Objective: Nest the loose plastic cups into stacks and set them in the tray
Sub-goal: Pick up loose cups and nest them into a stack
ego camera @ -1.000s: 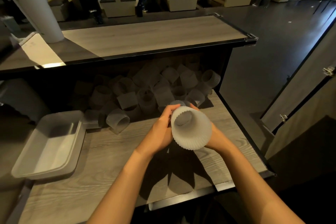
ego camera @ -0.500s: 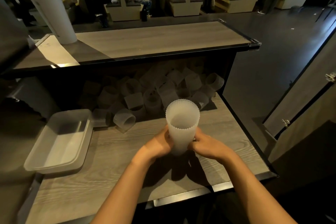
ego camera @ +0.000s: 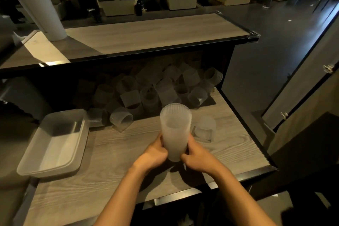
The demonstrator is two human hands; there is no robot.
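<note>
Both hands grip the stack point(ego camera: 175, 132) near its base, left hand point(ego camera: 153, 154) and right hand point(ego camera: 197, 158) with fingers curled round it from either side. It stands upright, mouth up, above the table point(ego camera: 113, 152). A single cup point(ego camera: 203, 130) sits just right of it. The tray point(ego camera: 53, 143) lies well left. Behind, loose cups point(ego camera: 150, 88) are heaped under the shelf point(ego camera: 146, 36).

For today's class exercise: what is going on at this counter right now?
A person holds an upright stack of nested cups near its base with the left hand and right hand, over the counter. The tray on the left holds no cups. A pile of loose cups lies under the shelf.
</note>
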